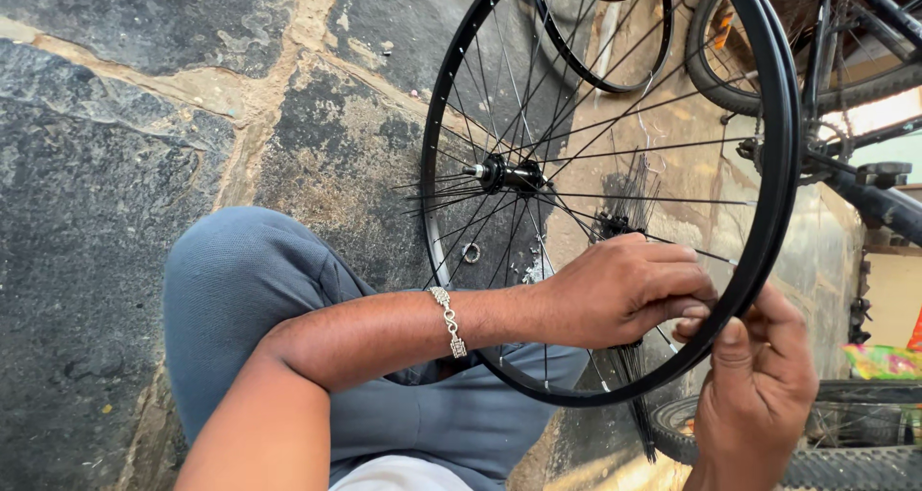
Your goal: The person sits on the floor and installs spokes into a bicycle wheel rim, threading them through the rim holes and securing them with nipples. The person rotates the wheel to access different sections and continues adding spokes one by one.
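Observation:
A black bicycle wheel rim (780,165) with thin spokes and a black hub (507,175) stands upright over my knee. My left hand (624,289), with a silver bracelet (448,321) on the wrist, reaches through the spokes and pinches at the inside of the rim's lower right part. My right hand (759,385) grips the outside of the rim at the same spot, thumb pressed on it. A bundle of loose black spokes (629,203) stands behind the wheel, partly hidden by my left hand.
Dark stone floor (106,165) with pale joints lies under me. A second bare rim (600,30) lies beyond. A bicycle (845,88) stands at the right. A tyre (845,453) lies at the bottom right. A small metal ring (471,252) rests on the floor.

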